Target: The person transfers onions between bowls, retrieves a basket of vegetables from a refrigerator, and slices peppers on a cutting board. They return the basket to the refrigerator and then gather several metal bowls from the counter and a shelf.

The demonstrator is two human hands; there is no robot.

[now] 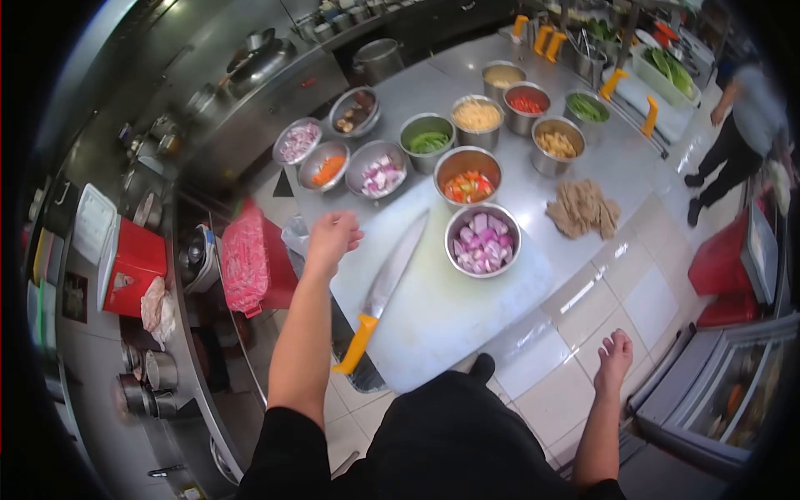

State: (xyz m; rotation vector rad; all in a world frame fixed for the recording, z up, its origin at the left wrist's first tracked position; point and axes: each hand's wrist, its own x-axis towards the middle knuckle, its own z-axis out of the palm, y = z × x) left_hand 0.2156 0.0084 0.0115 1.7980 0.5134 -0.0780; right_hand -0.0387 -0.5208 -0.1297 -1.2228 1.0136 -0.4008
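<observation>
Nearby, on the steel worktop (583, 167), steel bowls crowd the far side of a white cutting board (450, 300): a bowl of chopped red onion (482, 240) sits on the board just right of the knife (385, 287), and a bowl of mixed red and green pieces (467, 177) stands beyond it. The knife lies flat on the board, unheld, its long axis diagonal, blade tip pointing up-right and away, orange handle toward the person at the near edge. The left hand (331, 237) hovers left of the blade, its grip loosely closed on nothing. The right hand (614, 358) hangs over the floor, fingers loosely apart, empty.
</observation>
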